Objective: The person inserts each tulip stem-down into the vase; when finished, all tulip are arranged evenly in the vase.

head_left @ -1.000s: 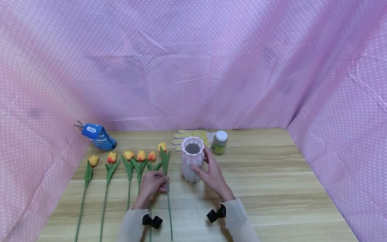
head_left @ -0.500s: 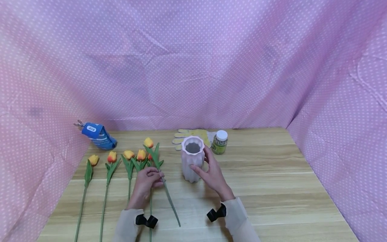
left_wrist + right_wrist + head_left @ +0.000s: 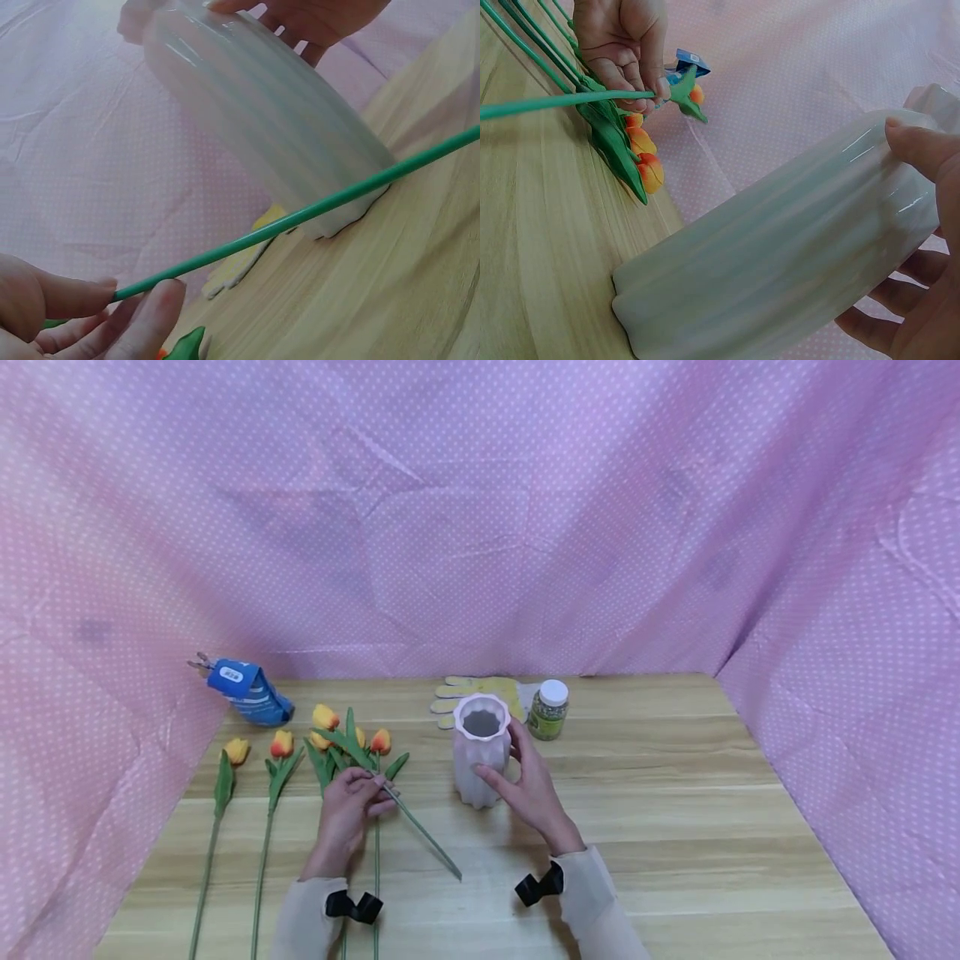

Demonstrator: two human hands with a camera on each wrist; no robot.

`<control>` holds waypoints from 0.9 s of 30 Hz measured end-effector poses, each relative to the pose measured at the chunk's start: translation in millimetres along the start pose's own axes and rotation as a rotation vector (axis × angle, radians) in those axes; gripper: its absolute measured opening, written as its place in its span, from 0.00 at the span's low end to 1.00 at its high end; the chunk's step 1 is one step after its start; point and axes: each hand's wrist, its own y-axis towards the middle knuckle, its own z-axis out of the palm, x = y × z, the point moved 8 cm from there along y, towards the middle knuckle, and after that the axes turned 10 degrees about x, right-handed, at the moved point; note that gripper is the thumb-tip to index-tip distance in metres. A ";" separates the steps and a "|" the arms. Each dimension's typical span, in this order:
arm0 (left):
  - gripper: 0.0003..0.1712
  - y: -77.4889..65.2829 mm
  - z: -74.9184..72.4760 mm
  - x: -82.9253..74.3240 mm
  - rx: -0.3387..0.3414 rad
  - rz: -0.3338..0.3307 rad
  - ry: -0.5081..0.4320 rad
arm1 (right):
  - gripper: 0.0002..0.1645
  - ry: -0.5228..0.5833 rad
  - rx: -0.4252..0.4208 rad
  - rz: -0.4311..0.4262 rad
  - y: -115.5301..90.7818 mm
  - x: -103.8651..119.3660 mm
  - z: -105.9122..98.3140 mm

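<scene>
My left hand (image 3: 347,810) pinches the green stem of an artificial tulip (image 3: 423,833) between thumb and fingers. The tulip slants, its yellow-orange bloom to the upper left and its stem end toward the lower right. In the left wrist view the bare stem (image 3: 300,216) crosses in front of the vase. A pale fluted vase (image 3: 477,768) with a scalloped rim stands upright on the table. Around its right side my right hand (image 3: 534,789) curls, thumb on the near face and fingers behind, as the right wrist view also shows.
Several more tulips (image 3: 282,745) lie side by side on the wooden table (image 3: 660,793), left of the vase. At the back left is a blue packet (image 3: 258,697) with a metal-tipped tool. Behind the vase lie a yellow glove (image 3: 491,687) and a white-lidded jar (image 3: 548,710).
My left hand has moved left with the tulip and turned it, so the bloom swings left over the other tulips and the stem end swings right. The right hand stays on the vase.
</scene>
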 end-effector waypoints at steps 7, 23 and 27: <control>0.07 -3.2 -16.4 -5.2 -0.099 0.033 -0.045 | 0.47 0.003 0.007 0.013 -0.5 0.0 0.5; 0.08 -11.5 -37.3 -17.7 -0.252 0.141 -0.320 | 0.47 0.015 0.009 0.033 -0.3 -1.9 0.5; 0.08 -14.3 -40.1 -23.3 -0.247 0.205 -0.420 | 0.48 0.015 0.011 0.036 0.1 -2.3 1.0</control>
